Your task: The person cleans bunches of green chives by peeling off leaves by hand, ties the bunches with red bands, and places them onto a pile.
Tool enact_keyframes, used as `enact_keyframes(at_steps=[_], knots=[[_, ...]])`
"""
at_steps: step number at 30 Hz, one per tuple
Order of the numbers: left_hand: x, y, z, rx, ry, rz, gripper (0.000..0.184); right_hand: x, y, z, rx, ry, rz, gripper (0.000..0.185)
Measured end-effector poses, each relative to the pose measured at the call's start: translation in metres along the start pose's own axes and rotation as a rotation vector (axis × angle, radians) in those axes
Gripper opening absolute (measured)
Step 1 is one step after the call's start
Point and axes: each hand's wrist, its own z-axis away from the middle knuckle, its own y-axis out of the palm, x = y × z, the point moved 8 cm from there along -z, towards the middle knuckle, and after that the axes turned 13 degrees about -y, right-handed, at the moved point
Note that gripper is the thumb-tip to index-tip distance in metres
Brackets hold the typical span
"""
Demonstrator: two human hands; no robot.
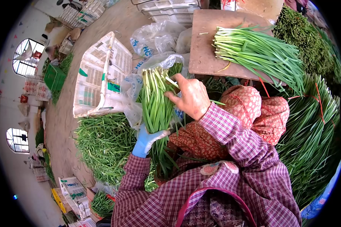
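Observation:
A bunch of garlic chives (pixel 157 100) stands before me with its pale stem ends pointing up and away. My left hand (pixel 148 139), in a blue and white glove, is wrapped round the lower, leafy part of the bunch. My bare right hand (pixel 192 95) is at the bunch's upper right side. Its thumb and index finger close on a pale stalk (pixel 172 81) near the stem ends. A larger pile of chives (pixel 257 51) lies on the brown board (pixel 201 45) to the right, stems facing left.
Left of my hands a white plastic crate (pixel 91 94) lies tipped. Loose green trimmings (pixel 102 147) are heaped below it. Clear plastic bags (pixel 151 39) lie beyond the bunch. Long chives tied with red string (pixel 310 140) stand at the right. A green crate (pixel 54 77) sits farther left.

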Motion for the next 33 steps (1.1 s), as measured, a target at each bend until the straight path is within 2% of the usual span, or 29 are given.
enact_keyframes(at_steps=[2,4,8,10,15,17,19,22,27,28,31,33], knots=[[0.0,0.0,-0.001,-0.004,-0.002,-0.018,0.056,-0.004,0.002,0.0,-0.005,-0.003,0.021,0.029],[-0.003,0.002,0.0,0.008,0.026,-0.042,0.057,0.0,-0.002,-0.001,-0.094,-0.122,0.014,0.021],[0.003,-0.002,-0.001,0.041,0.005,-0.026,0.054,-0.01,-0.014,-0.007,-0.159,-0.117,-0.033,0.012],[0.002,-0.002,0.002,0.054,0.0,0.017,0.055,-0.022,-0.023,-0.013,-0.172,-0.131,0.043,0.012],[0.009,-0.011,0.003,0.063,0.028,0.027,0.052,-0.067,-0.063,-0.016,-0.233,0.0,0.167,0.015],[0.011,-0.013,0.002,0.048,0.04,0.01,0.049,-0.073,-0.071,-0.012,-0.215,0.022,0.261,0.019],[0.016,-0.017,0.0,0.042,0.003,0.019,0.057,-0.076,-0.076,-0.008,-0.215,0.047,0.293,0.02],[0.014,-0.019,0.001,0.021,0.005,0.032,0.056,-0.076,-0.076,-0.005,-0.193,0.06,0.352,0.022],[0.014,-0.016,0.001,0.019,-0.031,0.024,0.055,0.001,-0.04,-0.004,-0.007,-0.397,0.115,0.024],[0.013,-0.016,0.001,0.013,-0.03,0.013,0.055,0.01,-0.03,-0.003,0.048,-0.438,0.037,0.023],[0.004,-0.007,0.007,0.012,-0.001,0.003,0.056,0.016,-0.013,-0.002,0.107,-0.488,0.123,0.025],[0.006,-0.008,0.007,0.023,-0.007,0.005,0.057,0.009,-0.01,-0.003,0.044,-0.492,0.172,0.022]])
